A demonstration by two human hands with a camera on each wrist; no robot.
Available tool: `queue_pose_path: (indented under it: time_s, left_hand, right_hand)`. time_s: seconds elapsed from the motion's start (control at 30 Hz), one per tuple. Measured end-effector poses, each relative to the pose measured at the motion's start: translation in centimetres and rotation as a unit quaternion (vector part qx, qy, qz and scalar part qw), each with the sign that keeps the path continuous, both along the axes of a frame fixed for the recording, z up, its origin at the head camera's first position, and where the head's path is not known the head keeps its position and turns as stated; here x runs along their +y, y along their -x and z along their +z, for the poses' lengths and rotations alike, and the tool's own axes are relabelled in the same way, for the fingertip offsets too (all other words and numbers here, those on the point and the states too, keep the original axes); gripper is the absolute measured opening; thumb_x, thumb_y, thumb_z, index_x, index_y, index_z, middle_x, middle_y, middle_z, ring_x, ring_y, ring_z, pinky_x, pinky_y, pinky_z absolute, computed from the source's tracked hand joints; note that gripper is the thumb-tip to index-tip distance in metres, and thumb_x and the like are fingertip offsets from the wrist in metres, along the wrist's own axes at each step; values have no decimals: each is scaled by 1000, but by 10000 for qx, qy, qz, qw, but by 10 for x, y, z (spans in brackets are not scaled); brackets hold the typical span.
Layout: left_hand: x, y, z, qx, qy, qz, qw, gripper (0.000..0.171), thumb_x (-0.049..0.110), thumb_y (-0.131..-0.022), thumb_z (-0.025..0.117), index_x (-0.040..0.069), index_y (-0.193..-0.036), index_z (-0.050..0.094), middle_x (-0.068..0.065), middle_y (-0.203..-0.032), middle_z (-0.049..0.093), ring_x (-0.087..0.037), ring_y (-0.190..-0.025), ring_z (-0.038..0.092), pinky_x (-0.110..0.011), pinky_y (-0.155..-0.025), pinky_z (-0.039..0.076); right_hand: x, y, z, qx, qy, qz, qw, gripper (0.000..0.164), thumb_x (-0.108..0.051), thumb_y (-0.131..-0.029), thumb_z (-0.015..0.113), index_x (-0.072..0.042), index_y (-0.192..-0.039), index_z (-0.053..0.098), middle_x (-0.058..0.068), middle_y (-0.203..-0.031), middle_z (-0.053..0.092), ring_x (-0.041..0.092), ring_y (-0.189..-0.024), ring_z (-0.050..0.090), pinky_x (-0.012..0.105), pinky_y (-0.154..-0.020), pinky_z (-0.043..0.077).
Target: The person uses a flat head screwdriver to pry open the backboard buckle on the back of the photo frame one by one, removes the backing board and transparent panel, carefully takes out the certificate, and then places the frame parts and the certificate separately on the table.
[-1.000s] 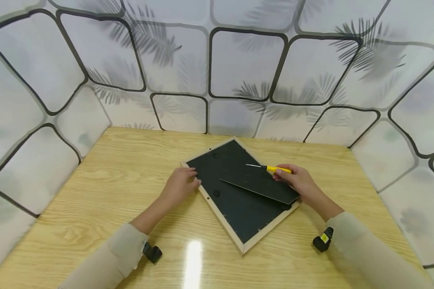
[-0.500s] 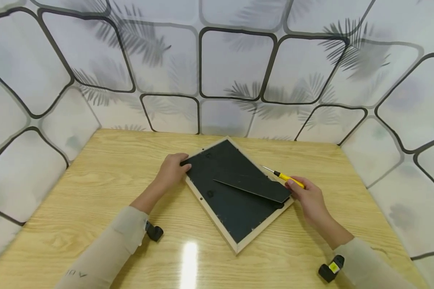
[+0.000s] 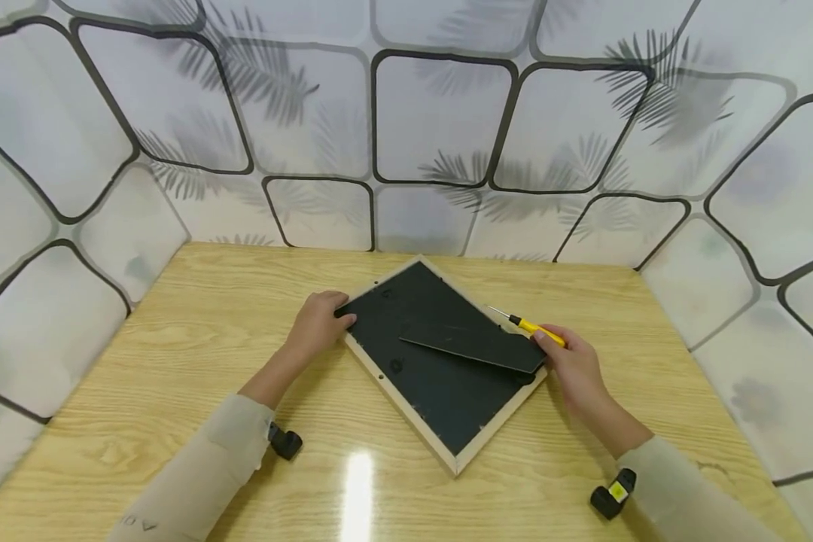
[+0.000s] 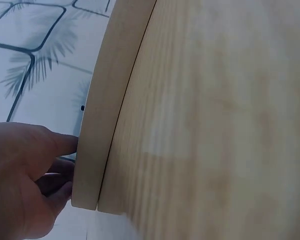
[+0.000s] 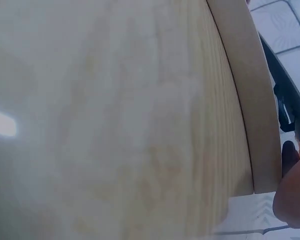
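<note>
A picture frame (image 3: 406, 406) lies back up on the table, its pale wooden rim around a black backing board (image 3: 440, 403). On the board a black easel stand (image 3: 477, 348) is partly raised. My left hand (image 3: 317, 322) grips the frame's left corner, thumb on top; the left wrist view shows the fingers against the wooden edge (image 4: 107, 85). In my right hand (image 3: 578, 370) is a yellow-handled screwdriver (image 3: 530, 327), its thin shaft pointing up and left over the frame's right edge. That hand is close against the right corner and stand end; whether it touches them is unclear.
A wood-grain table (image 3: 230, 339) lies under everything, with a bright light reflection near its front. Patterned walls (image 3: 440, 120) enclose it at the back and both sides. Small black wrist cameras (image 3: 284, 443) hang under the sleeves.
The right hand has drawn the screwdriver rightward, from over the board to the frame's right edge. My left hand has moved up onto the left corner. The frame has turned slightly.
</note>
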State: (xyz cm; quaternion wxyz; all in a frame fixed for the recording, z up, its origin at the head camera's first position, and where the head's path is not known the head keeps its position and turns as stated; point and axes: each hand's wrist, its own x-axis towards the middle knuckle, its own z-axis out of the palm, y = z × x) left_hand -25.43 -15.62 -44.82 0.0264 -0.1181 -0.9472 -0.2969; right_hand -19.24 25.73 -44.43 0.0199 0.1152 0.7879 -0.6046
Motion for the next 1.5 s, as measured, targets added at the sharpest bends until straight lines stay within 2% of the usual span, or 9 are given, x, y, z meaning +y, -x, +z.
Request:
queue_pose_path:
  time_s: [0.17, 0.37, 0.5, 0.6, 0.7, 0.9, 1.0, 1.27, 1.5]
  left_hand:
    - [5, -21, 1, 83, 242, -28, 9997, 50, 22, -96, 71, -8, -135, 59, -26, -139, 57, -44, -128, 53, -53, -105, 48]
    - [13, -51, 4, 18, 223, 12, 9997, 49, 22, -92, 75, -10, -127, 64, -27, -134, 60, -44, -123, 56, -52, -100, 51]
    - [15, -61, 4, 55, 151, -12, 9999, 44, 22, -92, 76, -7, -125, 67, -26, -131, 62, -42, -121, 58, -51, -97, 53]
    - [13, -56, 3, 128, -46, -23, 9999, 38, 20, -94, 73, -4, -123, 69, -22, -128, 65, -38, -117, 61, -49, -93, 55]
    - [10, -43, 1, 61, -338, -78, 9994, 34, 19, -97, 69, -1, -125, 68, -20, -128, 65, -35, -114, 64, -46, -90, 57]
    - [7, -16, -2, -376, -755, -162, 9963, 37, 18, -100, 64, 1, -134, 63, -19, -135, 61, -33, -116, 64, -45, -91, 57]
    - [5, -9, -2, -492, -848, -162, 9950, 38, 18, -102, 62, 2, -136, 62, -18, -135, 61, -32, -114, 64, -44, -89, 57]
    - [4, -5, -2, -666, -1031, -175, 9923, 38, 16, -103, 60, 3, -139, 60, -17, -135, 62, -30, -110, 66, -41, -84, 58]
    - [1, -13, -2, -852, -1056, -197, 9906, 44, 16, -102, 61, 3, -143, 55, -17, -138, 60, -33, -118, 62, -45, -92, 56]
  right_hand:
    - [9, 17, -1, 100, 186, -139, 9997, 53, -35, -101, 63, -2, -142, 53, -19, -99, 66, -1, -94, 61, 11, -79, 52]
    - [20, 34, 1, 171, 1018, -111, 9946, 44, -27, -100, 65, -3, -135, 55, -14, -96, 72, 1, -92, 66, 12, -80, 53]
    - [27, 39, 4, 384, 1317, 31, 9905, 38, -24, -98, 67, -4, -129, 57, -12, -94, 74, 1, -89, 69, 13, -79, 54]
    - [33, 38, 7, 652, 1546, 109, 9858, 35, -21, -98, 67, -2, -126, 58, -9, -94, 74, 3, -89, 71, 15, -83, 55]
    - [36, 31, 10, 780, 1633, 81, 9835, 36, -19, -97, 68, -1, -126, 57, -6, -98, 72, 4, -91, 72, 18, -87, 56]
    - [28, 10, 18, 1120, 1485, -278, 9822, 38, -20, -95, 70, -1, -126, 59, 0, -104, 69, 5, -93, 73, 23, -90, 55]
    - [22, 0, 21, 1199, 1615, -145, 9795, 34, -19, -95, 71, -3, -123, 60, -1, -103, 70, 7, -93, 74, 25, -91, 55]
    - [3, -19, 7, 448, 974, 511, 9929, 50, -28, -98, 67, 3, -134, 53, -2, -111, 69, 5, -98, 71, 22, -93, 55]
    - [4, -10, -2, 326, 708, 628, 9950, 58, -32, -99, 65, 6, -140, 49, -4, -114, 67, 0, -100, 68, 16, -93, 53]
